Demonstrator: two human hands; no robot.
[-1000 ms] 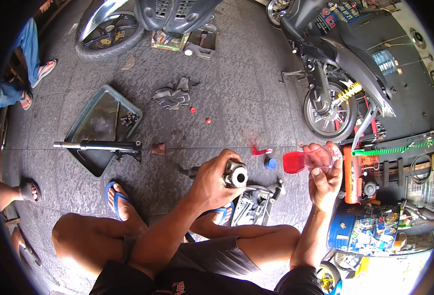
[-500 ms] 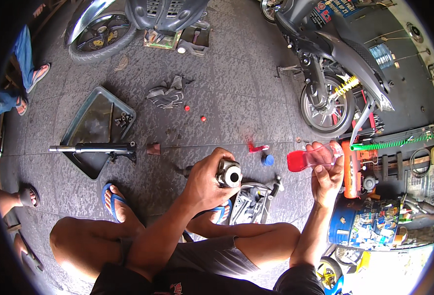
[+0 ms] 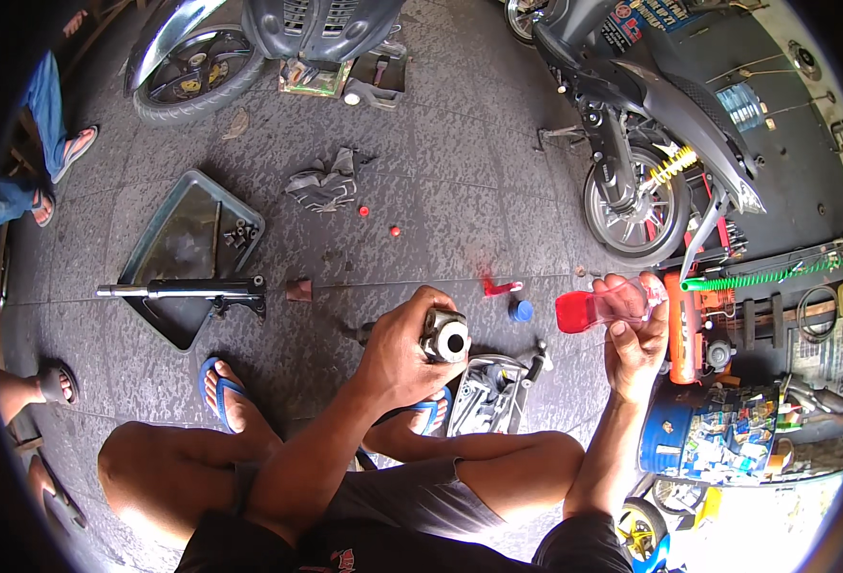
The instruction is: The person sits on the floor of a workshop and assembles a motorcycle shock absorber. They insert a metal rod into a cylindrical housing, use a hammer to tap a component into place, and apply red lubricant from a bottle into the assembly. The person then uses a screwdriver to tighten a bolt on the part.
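Note:
Upright in front of me, a motorcycle fork tube (image 3: 448, 341) shows its round open end, and my left hand (image 3: 404, 349) is wrapped round it. Off to the right, my right hand (image 3: 636, 334) grips a clear plastic bottle (image 3: 601, 307), tilted on its side with red liquid gathered at its left end. The bottle is apart from the tube. On the floor between them lie a blue cap (image 3: 521, 310) and a spill of red liquid (image 3: 501, 286). Another fork leg (image 3: 188, 288) rests across a grey tray (image 3: 145, 256) at the left.
A metal motorcycle part (image 3: 488, 393) lies by my foot. Ahead are a dark rag (image 3: 324, 181) and two small red pieces (image 3: 395, 231). Motorcycles (image 3: 622, 124) stand at the far side and right. An orange tank (image 3: 686, 334) and blue drum (image 3: 665, 444) are at the right. Another person's feet (image 3: 80, 148) show at the left.
The bottle's red end has shifted very slightly left. Both hands otherwise keep their places and grips.

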